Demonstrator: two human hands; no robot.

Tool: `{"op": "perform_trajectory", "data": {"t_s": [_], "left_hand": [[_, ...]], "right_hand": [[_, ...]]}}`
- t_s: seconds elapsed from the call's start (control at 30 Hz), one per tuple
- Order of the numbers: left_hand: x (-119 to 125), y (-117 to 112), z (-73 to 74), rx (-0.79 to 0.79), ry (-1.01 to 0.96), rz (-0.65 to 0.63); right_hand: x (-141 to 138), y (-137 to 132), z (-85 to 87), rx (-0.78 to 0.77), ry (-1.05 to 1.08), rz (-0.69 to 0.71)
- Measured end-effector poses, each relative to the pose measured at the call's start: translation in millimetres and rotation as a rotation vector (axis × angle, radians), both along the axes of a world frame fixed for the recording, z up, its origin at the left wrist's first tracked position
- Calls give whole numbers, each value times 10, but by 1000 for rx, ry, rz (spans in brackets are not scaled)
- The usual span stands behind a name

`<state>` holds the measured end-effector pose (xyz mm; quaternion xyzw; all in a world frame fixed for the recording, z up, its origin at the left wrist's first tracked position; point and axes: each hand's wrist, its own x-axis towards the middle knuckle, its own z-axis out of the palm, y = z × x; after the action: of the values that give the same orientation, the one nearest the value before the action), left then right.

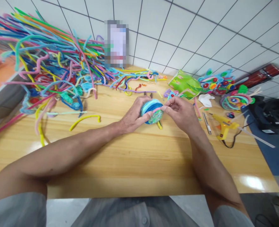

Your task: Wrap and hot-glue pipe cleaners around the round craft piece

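Over the middle of the table, my left hand [137, 114] is wrapped round a round piece [151, 108] covered in blue and turquoise pipe cleaners, its thumb pressed on the near side. A green, glittery-looking face of this piece is turned toward me. Along its rim runs a pink pipe cleaner [157, 109]. At the right end of that pink strip, the thumb and forefinger of my right hand [178, 112] are pinched together, touching the piece. A short yellow bit [159, 125] shows just below it. Dark tips of a tool [148, 94] lie behind it, mostly hidden.
A tangled heap of pipe cleaners [59, 53] fills the back left. A yellow glue gun [224, 126], a silver pen-like tool [206, 123], a green tissue pack [184, 84] and finished colourful figures [236, 100] stand right. A yellow pipe cleaner [84, 122] lies left.
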<state>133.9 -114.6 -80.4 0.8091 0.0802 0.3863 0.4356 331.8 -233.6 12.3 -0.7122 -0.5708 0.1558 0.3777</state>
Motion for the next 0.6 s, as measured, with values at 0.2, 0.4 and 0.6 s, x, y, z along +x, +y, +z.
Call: {"op": "perform_trajectory", "data": {"t_s": [0.2, 0.4, 0.6], "left_hand": [[6, -5, -2, -6, -2, 4], [-10, -10, 19, -14, 15, -9], [-17, -10, 32, -13, 27, -13]], "right_hand": [[-18, 25, -50, 64, -26, 9], [-39, 26, -67, 34, 50, 21], [-93, 46, -86, 52, 55, -1]]}}
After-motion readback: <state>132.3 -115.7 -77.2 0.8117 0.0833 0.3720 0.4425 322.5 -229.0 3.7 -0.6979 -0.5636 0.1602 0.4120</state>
